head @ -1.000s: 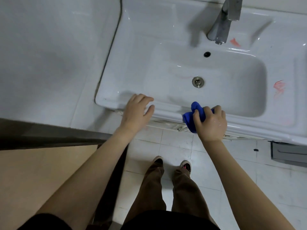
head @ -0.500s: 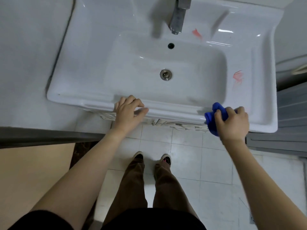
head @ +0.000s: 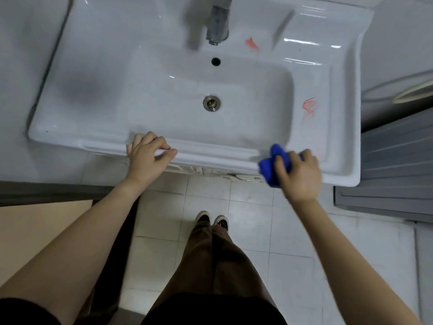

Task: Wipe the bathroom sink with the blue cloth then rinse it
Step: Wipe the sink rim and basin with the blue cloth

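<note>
A white rectangular sink [head: 98, 66] fills the upper view, with a metal drain [head: 211, 103] in the basin and a grey tap [head: 219, 22] at the back. Red smears mark the right ledge [head: 308, 108] and the back ledge beside the tap [head: 251, 44]. My right hand [head: 298, 177] grips a bunched blue cloth [head: 271, 165] pressed on the sink's front rim at the right. My left hand [head: 147, 158] rests on the front rim left of centre, fingers curled over the edge, holding nothing else.
A grey slatted panel [head: 396, 165] stands right of the sink. White floor tiles [head: 253, 231] lie below, with my shoes [head: 212, 220] and brown trousers. A dark ledge and tan surface [head: 35, 231] are at the left.
My right hand has slid the cloth rightward along the front rim, from near the middle to the right end. The view shifted right. My left hand stayed on the rim.
</note>
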### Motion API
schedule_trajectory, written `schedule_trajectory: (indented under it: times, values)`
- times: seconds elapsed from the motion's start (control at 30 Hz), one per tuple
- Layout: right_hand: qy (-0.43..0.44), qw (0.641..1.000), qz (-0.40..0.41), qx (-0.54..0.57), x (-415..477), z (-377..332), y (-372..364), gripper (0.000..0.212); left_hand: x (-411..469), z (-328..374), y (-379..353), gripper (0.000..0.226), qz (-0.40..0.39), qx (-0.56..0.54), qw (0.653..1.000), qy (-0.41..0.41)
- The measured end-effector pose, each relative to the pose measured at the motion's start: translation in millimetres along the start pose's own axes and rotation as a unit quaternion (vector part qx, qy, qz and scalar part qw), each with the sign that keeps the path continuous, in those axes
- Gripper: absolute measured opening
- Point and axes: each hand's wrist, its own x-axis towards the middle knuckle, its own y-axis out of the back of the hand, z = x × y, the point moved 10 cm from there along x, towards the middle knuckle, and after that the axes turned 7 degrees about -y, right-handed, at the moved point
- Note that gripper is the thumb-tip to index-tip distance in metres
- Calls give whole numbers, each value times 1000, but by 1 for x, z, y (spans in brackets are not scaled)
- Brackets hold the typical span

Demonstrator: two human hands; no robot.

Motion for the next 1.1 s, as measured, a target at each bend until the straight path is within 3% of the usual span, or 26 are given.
schedule_trajectory:
  times: [0.1,0.2,0.37,0.47,0.57,0.73,0.83,0.9,1.1]
  values:
    - [-77,996,40,-21,7,49,20,41,0,2,-1,38,-8,20,1000,-7]
    - [-84,995,50,-5,-3,7,8,36,-1,0,-1,37,-10,26,1000,-4]
    - [39,997,13,61,-40,-171,-42,32,1,1,-2,38,-20,29,999,-10]
    - [97,992,-23,71,-45,-200,-49,31,1,0,-1,36,-26,10,1000,-7]
    - [98,994,-30,50,-29,-123,-29,34,0,0,-1,34,-23,-6,1000,-1]
    - [-58,998,-15,-27,16,67,24,41,0,3,0,37,-3,13,1000,-1]
    - [-90,995,-4,-48,23,87,28,38,1,4,1,38,6,26,1000,11]
    - [-62,997,3,-37,15,56,20,35,1,3,1,39,23,31,999,34]
    - [120,991,-25,62,-20,-126,-30,28,4,-3,-1,42,45,43,996,57]
